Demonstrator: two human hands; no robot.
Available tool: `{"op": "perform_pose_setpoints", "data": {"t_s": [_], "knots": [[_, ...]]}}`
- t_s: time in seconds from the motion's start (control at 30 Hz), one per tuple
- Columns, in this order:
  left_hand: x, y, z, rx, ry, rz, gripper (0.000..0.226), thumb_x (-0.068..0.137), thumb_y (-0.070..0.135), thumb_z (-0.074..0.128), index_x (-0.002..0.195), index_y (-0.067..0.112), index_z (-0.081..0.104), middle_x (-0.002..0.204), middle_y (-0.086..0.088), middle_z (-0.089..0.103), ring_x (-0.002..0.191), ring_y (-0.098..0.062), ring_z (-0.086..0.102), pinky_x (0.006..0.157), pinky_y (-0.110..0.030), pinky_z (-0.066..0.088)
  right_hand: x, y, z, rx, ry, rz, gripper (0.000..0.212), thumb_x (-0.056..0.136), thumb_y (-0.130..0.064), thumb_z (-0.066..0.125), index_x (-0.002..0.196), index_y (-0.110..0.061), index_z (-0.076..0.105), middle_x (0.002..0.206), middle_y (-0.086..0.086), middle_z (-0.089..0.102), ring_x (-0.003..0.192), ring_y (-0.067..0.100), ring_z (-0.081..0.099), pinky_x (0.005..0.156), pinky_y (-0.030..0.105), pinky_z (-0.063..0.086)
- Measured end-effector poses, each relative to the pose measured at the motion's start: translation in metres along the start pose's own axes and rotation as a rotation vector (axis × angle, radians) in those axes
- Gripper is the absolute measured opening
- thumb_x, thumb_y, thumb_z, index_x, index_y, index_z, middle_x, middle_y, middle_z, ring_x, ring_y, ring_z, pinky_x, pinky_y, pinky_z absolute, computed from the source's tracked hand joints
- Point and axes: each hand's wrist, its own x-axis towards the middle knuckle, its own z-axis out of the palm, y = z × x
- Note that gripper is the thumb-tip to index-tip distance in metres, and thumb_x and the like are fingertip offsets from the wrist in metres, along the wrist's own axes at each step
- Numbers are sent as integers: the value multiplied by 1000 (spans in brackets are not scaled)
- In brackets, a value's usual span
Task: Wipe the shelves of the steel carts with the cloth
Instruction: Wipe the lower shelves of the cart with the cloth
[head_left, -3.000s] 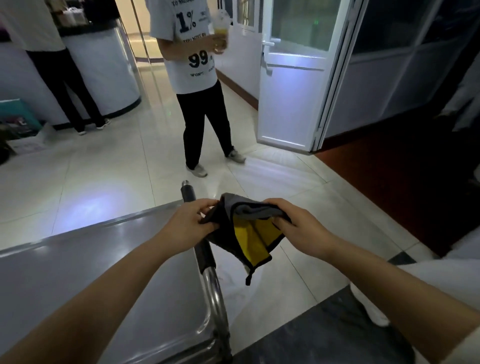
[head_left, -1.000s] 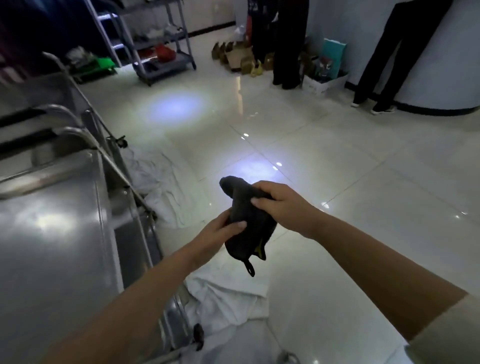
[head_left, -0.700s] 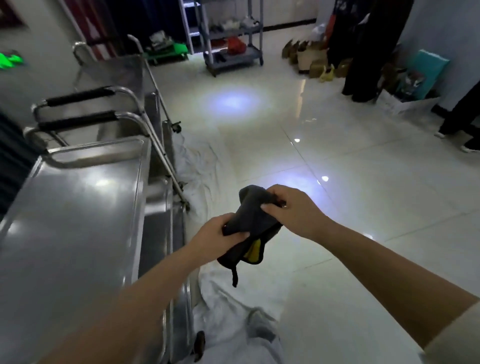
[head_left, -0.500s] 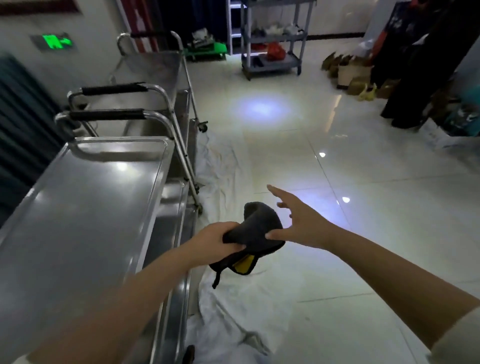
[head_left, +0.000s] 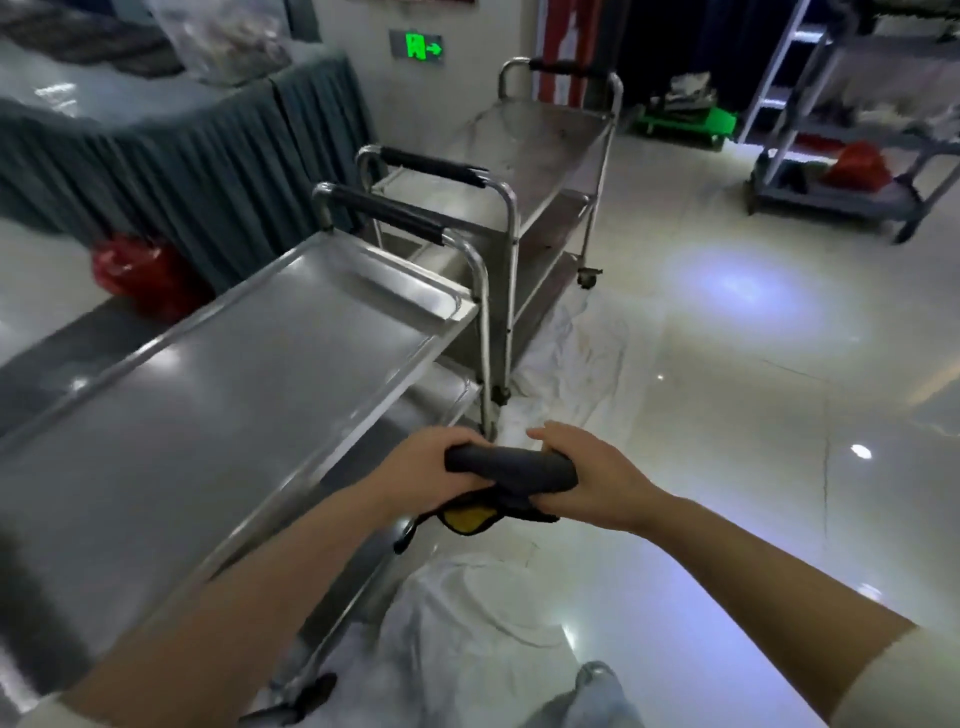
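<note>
I hold the dark grey cloth (head_left: 511, 467) bunched between my left hand (head_left: 423, 470) and right hand (head_left: 587, 480), both gripping it in mid-air; the nearest steel cart's top shelf (head_left: 208, 415) stretches near-to-far just left, closest to my left hand.

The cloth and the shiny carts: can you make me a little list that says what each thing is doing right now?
cloth: dark grey with a yellow side, bunched up, held in the air beside the nearest cart
left hand: grips one end of the cloth
right hand: holds the other end
nearest cart: steel, top shelf bare and shiny, not touched by the cloth yet
other carts: two more lined up behind it
floor: white sheet spread beside and under the carts
wiping: not begun
</note>
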Motion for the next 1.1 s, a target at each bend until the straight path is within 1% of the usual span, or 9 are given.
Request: {"op": "perform_pose_setpoints", "data": {"t_s": [0.07,0.13,0.23,0.37,0.5,0.7,0.83,0.9,1.1], "knots": [[7,11,10,-22,90,-77,23,80,24,76,102,19,69,90,5,69,84,-9,65,80,-40,55,13,9,-19,115,-54,-18,50,65,-39,71,113,-26,60,104,-6,63,88,6,55,73,10,43],[10,13,19,46,158,-183,25,84,32,70,107,23,67,98,4,69,89,-11,64,83,-40,54,29,17,-30,135,-144,-46,32,66,-40,68,96,-42,56,86,-14,62,76,4,57,64,17,44],[2,1,30,161,269,-374,43,91,42,59,130,26,57,128,5,62,115,-14,57,99,-32,45,58,30,-29,88,-199,-69,21,70,-35,66,80,-35,47,71,-10,59,67,6,56,53,19,39],[-26,-40,42,284,267,-535,51,94,42,54,139,17,48,133,-6,57,125,-24,50,104,-35,37,94,41,-8,75,-228,19,24,75,-28,65,84,-19,44,73,2,60,69,18,58,58,37,48],[-44,-92,51,316,209,-698,53,97,44,46,142,17,42,145,-5,46,135,-24,40,110,-39,29,132,54,22,50,-259,91,31,79,-32,67,89,-14,44,79,9,60,74,25,59,66,42,50],[-50,-179,77,360,93,-808,55,100,47,36,149,25,32,156,0,32,144,-19,27,117,-37,20,186,85,88,15,-317,119,29,79,-32,70,85,-25,42,75,-6,59,69,11,58,53,31,45],[-39,-229,112,271,144,-905,56,98,46,41,147,20,35,146,-1,46,134,-20,43,109,-35,34,218,129,143,51,-311,144,29,80,-27,70,81,-30,42,73,-11,58,67,2,55,50,22,37],[-27,-259,137,277,169,-945,52,98,44,41,143,18,39,140,-2,52,126,-20,49,103,-32,39,233,163,175,48,-329,146,26,82,-29,70,86,-31,44,77,-11,59,69,4,57,52,22,40],[22,-365,222,229,194,-1078,54,101,41,37,148,16,32,152,-6,37,138,-21,36,112,-33,27,278,280,281,-20,-284,135,28,86,-27,68,102,-19,46,87,1,59,76,20,55,61,28,41]]}}
